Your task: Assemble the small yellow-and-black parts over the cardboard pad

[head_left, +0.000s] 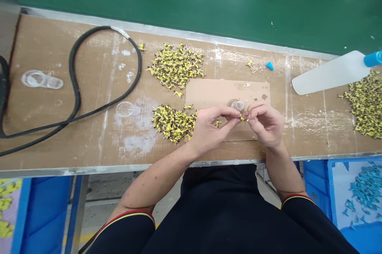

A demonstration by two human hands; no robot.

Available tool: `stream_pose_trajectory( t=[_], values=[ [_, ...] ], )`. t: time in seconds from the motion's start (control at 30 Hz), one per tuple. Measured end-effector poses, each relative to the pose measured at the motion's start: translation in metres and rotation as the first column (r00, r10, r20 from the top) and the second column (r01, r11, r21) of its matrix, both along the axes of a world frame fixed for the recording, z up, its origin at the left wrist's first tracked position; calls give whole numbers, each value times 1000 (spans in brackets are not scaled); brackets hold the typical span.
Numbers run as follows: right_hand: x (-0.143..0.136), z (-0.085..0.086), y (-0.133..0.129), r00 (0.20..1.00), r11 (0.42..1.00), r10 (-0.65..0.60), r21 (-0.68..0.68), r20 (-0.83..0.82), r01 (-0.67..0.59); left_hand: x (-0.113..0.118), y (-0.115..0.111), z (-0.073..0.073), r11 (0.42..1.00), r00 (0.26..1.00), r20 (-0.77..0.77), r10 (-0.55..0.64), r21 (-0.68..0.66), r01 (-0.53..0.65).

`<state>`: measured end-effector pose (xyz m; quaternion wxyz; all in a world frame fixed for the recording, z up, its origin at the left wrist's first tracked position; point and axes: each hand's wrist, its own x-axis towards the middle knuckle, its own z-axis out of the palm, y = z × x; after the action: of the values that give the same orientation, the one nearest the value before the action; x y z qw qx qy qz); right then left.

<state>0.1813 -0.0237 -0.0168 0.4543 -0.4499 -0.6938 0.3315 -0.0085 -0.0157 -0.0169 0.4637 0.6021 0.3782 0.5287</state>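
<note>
My left hand [217,124] pinches a tiny yellow figurine [242,119] between thumb and fingertips, over a flat cardboard sheet [209,90]. Its other end meets the fingertips of my right hand [265,122], closed in a pinch too; whether a separate small part is in them is too small to tell. Just beyond my fingers stands a small clear cup [238,105]. Beside my left hand lies a pile of yellow figurines [173,122], with a second pile [177,65] farther back.
A black cable [76,83] loops across the left, near clear plastic cups [36,79]. At right lie a white bottle [331,73] and more yellow figurines [367,104]. A blue cone cap [269,65] sits at the back near pale bits [255,68]. Blue bins [316,178] flank me below the table edge.
</note>
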Motion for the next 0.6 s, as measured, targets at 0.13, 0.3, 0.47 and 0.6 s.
stream_pose_trajectory(
  t=[0.13, 0.3, 0.47, 0.6],
  values=[
    [-3, 3, 0, 1000, 1000, 12, 11, 2, -12, 1, -1, 0, 1000, 1000, 18, 10, -4, -10],
    [-7, 5, 0, 1000, 999, 15, 35, 18, -16, 1, -2, -1, 1000, 1000, 11, 19, 7, -19],
    [-8, 5, 0, 999, 999, 2, 37, 44, -4, 1, -2, -1, 1000, 1000, -8, 26, 5, -26],
    [-9, 5, 1, 997, 1000, -6, 30, 72, 4, 1, -3, -2, 999, 999, -18, 32, 19, -31]
  ],
)
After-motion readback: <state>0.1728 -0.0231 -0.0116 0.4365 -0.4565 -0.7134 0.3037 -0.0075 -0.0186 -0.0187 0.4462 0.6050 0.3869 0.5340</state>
